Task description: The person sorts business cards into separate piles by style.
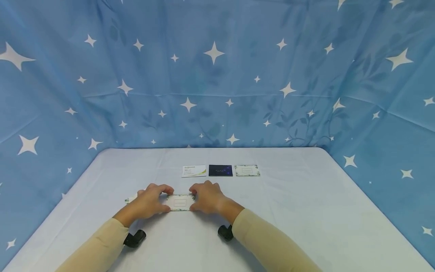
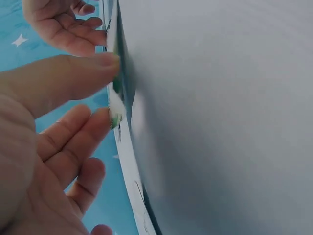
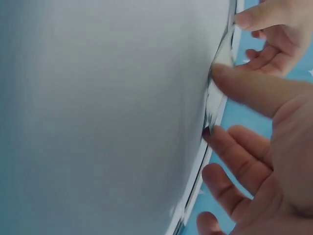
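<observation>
Blue star-printed cloth surrounds the white table (image 1: 306, 211) on three sides. Near the front edge of the table, a white card with a leafy border (image 1: 179, 202) lies flat between your hands. Your left hand (image 1: 151, 200) pinches the card's left end, thumb on one side and curled fingers on the other; the left wrist view shows thumb and fingertips (image 2: 100, 120) closing on the card edge. Your right hand (image 1: 206, 198) pinches the right end in the same manner. Another leafy card end (image 1: 130, 199) protrudes just beyond your left hand. Farther back, well apart from the hands, three cards lie in a row: a white and green card (image 1: 193, 170), a dark blue card (image 1: 220, 170) and a second leafy-border card (image 1: 247, 170).
</observation>
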Action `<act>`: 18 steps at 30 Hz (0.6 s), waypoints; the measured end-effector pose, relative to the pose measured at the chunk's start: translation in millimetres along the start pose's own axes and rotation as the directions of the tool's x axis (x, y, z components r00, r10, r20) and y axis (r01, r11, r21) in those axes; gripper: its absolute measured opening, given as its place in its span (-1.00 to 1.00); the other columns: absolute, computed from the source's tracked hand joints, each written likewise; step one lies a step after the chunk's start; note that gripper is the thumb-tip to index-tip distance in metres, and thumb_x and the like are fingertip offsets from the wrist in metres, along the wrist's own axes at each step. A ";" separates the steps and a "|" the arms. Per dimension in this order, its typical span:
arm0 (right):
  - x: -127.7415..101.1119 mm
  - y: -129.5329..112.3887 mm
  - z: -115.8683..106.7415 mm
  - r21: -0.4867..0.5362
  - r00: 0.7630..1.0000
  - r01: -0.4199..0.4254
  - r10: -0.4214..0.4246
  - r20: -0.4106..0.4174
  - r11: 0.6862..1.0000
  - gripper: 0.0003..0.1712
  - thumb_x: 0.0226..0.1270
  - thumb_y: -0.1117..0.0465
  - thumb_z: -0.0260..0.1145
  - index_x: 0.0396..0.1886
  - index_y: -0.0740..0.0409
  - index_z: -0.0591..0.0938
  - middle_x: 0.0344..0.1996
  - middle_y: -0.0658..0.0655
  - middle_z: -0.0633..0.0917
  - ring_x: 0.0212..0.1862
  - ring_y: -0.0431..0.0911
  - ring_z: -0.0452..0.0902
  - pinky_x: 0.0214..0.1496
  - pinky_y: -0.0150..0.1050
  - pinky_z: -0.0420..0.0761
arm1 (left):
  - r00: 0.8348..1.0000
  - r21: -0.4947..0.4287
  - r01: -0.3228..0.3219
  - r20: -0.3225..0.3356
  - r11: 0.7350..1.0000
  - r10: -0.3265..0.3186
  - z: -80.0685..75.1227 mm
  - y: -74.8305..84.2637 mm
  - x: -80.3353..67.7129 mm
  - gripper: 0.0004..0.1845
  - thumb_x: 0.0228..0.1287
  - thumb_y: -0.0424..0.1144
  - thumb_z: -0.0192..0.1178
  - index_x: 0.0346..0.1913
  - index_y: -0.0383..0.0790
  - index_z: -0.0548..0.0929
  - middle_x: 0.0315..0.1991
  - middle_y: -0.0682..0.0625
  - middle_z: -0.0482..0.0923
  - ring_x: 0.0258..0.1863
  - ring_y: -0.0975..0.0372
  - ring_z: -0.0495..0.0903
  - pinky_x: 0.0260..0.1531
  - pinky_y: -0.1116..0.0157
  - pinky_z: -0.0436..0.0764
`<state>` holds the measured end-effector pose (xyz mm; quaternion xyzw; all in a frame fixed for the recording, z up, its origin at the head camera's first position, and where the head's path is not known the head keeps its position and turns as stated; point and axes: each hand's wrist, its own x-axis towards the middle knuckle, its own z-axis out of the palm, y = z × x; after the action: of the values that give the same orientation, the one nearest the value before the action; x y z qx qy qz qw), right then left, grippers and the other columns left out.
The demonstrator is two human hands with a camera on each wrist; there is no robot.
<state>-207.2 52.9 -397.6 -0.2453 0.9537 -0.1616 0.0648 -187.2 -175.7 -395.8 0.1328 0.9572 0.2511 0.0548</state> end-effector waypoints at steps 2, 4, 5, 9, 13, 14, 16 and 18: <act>-2.3 3.9 -1.0 -0.028 1.000 0.004 -0.004 0.003 1.000 -0.29 0.08 -0.15 0.56 0.23 -0.03 0.62 -0.05 -0.18 0.68 0.00 -0.12 0.44 0.11 -0.08 0.33 | 1.000 -0.005 -0.012 -0.011 1.000 0.012 2.3 2.0 1.1 -0.50 0.03 -0.21 0.54 0.08 -0.07 0.65 0.00 0.07 0.55 0.04 0.11 0.39 -0.07 0.01 0.20; -5.4 8.7 -1.8 -0.055 1.000 0.009 -0.009 0.003 0.998 -0.26 0.06 -0.18 0.55 0.24 -0.05 0.62 -0.02 -0.17 0.68 0.01 -0.12 0.44 0.10 -0.08 0.34 | 0.999 -0.014 -0.026 -0.020 1.000 0.026 4.6 4.5 2.4 -0.51 0.04 -0.20 0.53 0.08 -0.07 0.65 0.00 0.05 0.54 0.04 0.11 0.39 -0.06 0.01 0.19; -7.5 11.2 -2.6 -0.061 1.000 0.011 -0.011 0.002 0.998 -0.25 0.07 -0.18 0.55 0.26 -0.05 0.61 0.00 -0.17 0.68 0.03 -0.11 0.44 0.11 -0.08 0.34 | 0.999 -0.021 -0.031 -0.024 0.999 0.030 5.6 6.5 3.1 -0.51 0.04 -0.19 0.53 0.08 -0.07 0.65 0.00 0.04 0.54 0.03 0.11 0.39 -0.06 0.01 0.18; -17.3 24.9 -10.2 -0.017 0.999 0.018 -0.019 -0.026 1.000 -0.32 0.15 -0.11 0.51 0.27 -0.03 0.60 0.07 -0.11 0.67 0.12 -0.08 0.43 0.18 -0.04 0.32 | 0.998 -0.051 -0.049 -0.037 0.998 0.047 9.4 15.2 9.9 -0.54 0.08 -0.15 0.51 0.07 -0.03 0.65 0.02 0.01 0.52 0.03 0.09 0.37 -0.06 0.01 0.19; -26.6 45.4 -26.5 0.091 0.997 0.025 -0.018 -0.075 0.996 -0.37 0.22 -0.04 0.48 0.27 0.01 0.60 0.12 -0.03 0.64 0.13 -0.03 0.41 0.21 0.00 0.33 | 0.994 -0.084 -0.092 -0.061 0.992 0.087 13.1 28.0 24.5 -0.55 0.10 -0.11 0.50 0.07 -0.02 0.66 0.01 0.01 0.52 0.04 0.10 0.37 -0.05 0.02 0.20; -28.6 51.1 -31.2 0.115 0.996 0.028 -0.017 -0.089 0.993 -0.37 0.22 -0.03 0.49 0.27 0.03 0.60 0.12 -0.01 0.63 0.11 -0.02 0.42 0.20 0.00 0.35 | 0.993 -0.096 -0.105 -0.066 0.990 0.099 14.5 31.9 29.0 -0.55 0.11 -0.11 0.50 0.08 -0.02 0.66 0.01 0.02 0.52 0.05 0.10 0.37 -0.05 0.01 0.20; -32.9 63.2 -40.0 0.150 0.993 0.030 -0.012 -0.115 0.988 -0.38 0.22 0.00 0.50 0.26 0.05 0.61 0.11 0.02 0.63 0.09 0.00 0.43 0.17 0.00 0.40 | 0.990 -0.117 -0.123 -0.078 0.985 0.114 17.9 40.7 38.9 -0.53 0.10 -0.09 0.50 0.10 -0.01 0.66 0.03 0.04 0.53 0.07 0.11 0.38 -0.02 0.01 0.21; -37.8 75.8 -47.5 0.170 0.991 0.022 0.000 -0.132 0.985 -0.39 0.22 0.02 0.50 0.26 0.05 0.61 0.12 0.04 0.62 0.10 0.01 0.45 0.15 0.00 0.43 | 0.989 -0.146 -0.132 -0.079 0.980 0.122 22.3 50.9 48.2 -0.52 0.10 -0.09 0.51 0.11 0.00 0.65 0.04 0.06 0.53 0.08 0.12 0.37 0.00 0.00 0.22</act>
<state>-217.8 147.3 -377.1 -0.2329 0.9371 -0.2591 0.0215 -218.0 -109.1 -391.8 0.1802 0.9265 0.3302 0.0150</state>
